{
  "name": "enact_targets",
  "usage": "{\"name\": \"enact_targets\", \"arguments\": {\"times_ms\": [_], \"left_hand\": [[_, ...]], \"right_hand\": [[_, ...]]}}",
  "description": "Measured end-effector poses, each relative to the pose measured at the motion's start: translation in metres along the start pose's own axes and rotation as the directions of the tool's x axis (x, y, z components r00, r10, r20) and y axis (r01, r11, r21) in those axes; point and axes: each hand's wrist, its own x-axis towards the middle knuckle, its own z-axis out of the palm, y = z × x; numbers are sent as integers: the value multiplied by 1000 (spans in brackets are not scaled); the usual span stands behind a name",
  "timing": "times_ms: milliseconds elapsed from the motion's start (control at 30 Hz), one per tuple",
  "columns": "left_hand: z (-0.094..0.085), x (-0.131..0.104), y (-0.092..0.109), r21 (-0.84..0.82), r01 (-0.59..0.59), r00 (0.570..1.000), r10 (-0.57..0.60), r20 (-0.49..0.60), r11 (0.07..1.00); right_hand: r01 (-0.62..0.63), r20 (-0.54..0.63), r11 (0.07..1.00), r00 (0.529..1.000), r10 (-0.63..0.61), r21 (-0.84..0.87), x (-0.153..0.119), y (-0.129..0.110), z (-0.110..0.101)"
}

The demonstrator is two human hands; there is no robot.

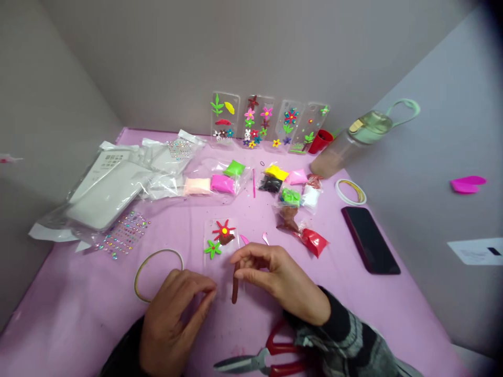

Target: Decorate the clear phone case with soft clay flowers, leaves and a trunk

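A thin brown clay strip (234, 287) hangs down from the fingertips of my right hand (271, 267), which pinches its upper end over the near part of a clear phone case (209, 263). On that case lie a red clay flower (225, 230) with a yellow centre, a brown clay piece under it and a green flower (212, 249). My left hand (176, 314) is left of the strip, thumb and forefinger pressed together; whether something tiny is between them is too small to tell. A ring of tape (142, 267) lies beside it.
Red-handled scissors (259, 361) lie near the front edge. Clay packets (291, 196), a black phone (370, 238) and a bottle (349, 144) are to the right. Plastic packages (110, 193) fill the left. Decorated cases (226, 118) stand against the wall.
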Motion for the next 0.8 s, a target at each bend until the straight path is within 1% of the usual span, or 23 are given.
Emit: {"name": "enact_targets", "arguments": {"times_ms": [67, 200, 267, 367, 433, 567, 667, 800], "left_hand": [[1, 1, -5, 26, -28, 1000, 27, 15, 999], [7, 1, -9, 32, -34, 999, 34, 14, 999], [10, 1, -9, 28, -36, 999, 36, 15, 999], [13, 2, -11, 32, -70, 997, 69, 28, 997], [14, 1, -12, 36, -90, 995, 88, 49, 995], [17, -2, -15, 44, -82, 992, 78, 95, 996], [19, -6, -17, 56, -105, 987, 98, 125, 993], [20, -8, -18, 80, -125, 983, 112, 149, 989]], "right_hand": [[-5, 10, 998, 1000, 6, -63, 4, 2, 1], [32, -33, 984, 999, -39, -175, 10, 7, 4], [37, -11, 974, 999, -41, -221, 11, 9, 4], [48, 10, 957, 999, -47, -286, 13, 11, 3], [63, 2, 940, 998, -66, -336, 14, 11, 2], [90, -5, 904, 995, -101, -418, 13, 14, 3], [80, -38, 912, 994, -104, -401, 11, 18, 6], [30, -85, 952, 995, -59, -306, 9, 25, 9]]}}
